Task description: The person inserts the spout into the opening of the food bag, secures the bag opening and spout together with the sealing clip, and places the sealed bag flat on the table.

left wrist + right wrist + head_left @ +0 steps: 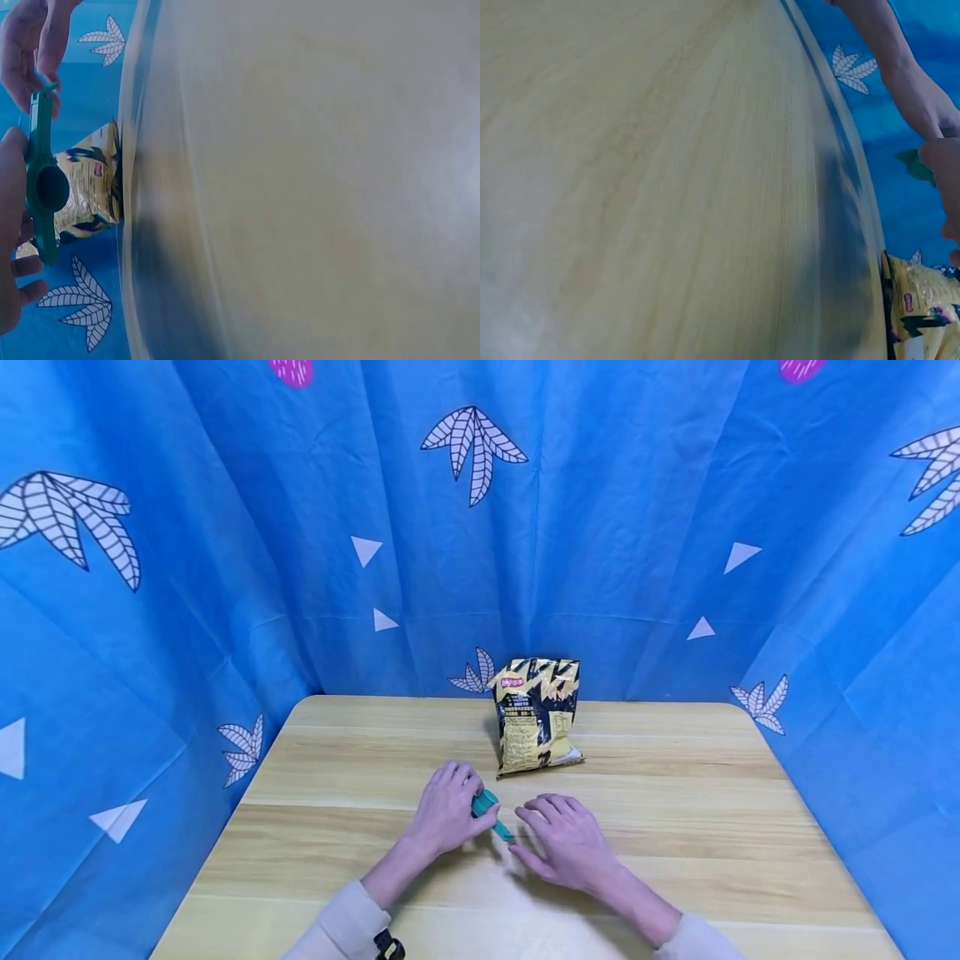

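Observation:
A green bag clip (43, 139) with a round spout in its middle is held by the left hand (447, 810), thumb on one side and fingers on the other. In the left wrist view the spout's dark opening shows. The right hand (566, 839) has loosely bent fingers around the clip's narrow end, fingertips right at its small hooked tip. In the right wrist view that hand (946, 169) is cut by the frame edge and hides most of the clip (917, 166). Beyond both hands stands a yellow and black chip bag (536, 718), leaning slightly back.
The light wooden table (330, 777) has rounded far corners. A blue patterned curtain (600, 527) surrounds it at the back and both sides. A black band (388, 945) sits at the left sleeve's cuff.

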The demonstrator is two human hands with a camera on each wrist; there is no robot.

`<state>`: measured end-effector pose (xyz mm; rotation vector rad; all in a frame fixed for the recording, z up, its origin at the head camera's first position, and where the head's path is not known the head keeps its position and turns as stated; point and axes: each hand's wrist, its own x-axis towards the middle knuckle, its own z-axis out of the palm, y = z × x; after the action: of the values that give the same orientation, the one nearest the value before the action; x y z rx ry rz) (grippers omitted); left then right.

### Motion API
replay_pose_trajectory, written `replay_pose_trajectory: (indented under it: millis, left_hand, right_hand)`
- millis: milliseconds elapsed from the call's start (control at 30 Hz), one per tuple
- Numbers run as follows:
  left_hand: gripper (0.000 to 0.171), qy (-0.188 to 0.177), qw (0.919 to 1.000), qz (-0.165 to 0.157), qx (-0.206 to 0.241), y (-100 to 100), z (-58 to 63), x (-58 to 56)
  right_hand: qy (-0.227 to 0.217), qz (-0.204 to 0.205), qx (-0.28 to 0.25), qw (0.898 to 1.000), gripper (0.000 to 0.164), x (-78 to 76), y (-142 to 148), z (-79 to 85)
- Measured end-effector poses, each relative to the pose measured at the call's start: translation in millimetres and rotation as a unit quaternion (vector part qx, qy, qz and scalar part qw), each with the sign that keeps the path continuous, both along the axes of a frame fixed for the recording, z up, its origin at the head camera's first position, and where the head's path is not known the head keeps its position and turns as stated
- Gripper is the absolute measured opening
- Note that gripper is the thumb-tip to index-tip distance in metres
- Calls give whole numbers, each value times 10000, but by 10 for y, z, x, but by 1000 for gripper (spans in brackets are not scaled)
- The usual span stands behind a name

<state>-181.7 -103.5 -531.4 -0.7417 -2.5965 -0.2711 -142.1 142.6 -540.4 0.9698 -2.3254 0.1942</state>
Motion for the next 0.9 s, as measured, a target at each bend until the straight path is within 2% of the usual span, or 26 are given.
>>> replay_pose_trajectory:
  millis: [267,667,900]
  left_hand:
    - [37,123,9996,137,215,58,-8,20]
    - [35,11,9984,234,523,98,-16,21]
    - [34,-4,9973,251,687,96,-1,35]
  right_hand:
    - [332,168,-137,9992,48,-26,-49,8]
    - [679,384,-345,9964,30,-56,-114,-26]
    - [836,477,-508,9941,29,-87,-83,-59]
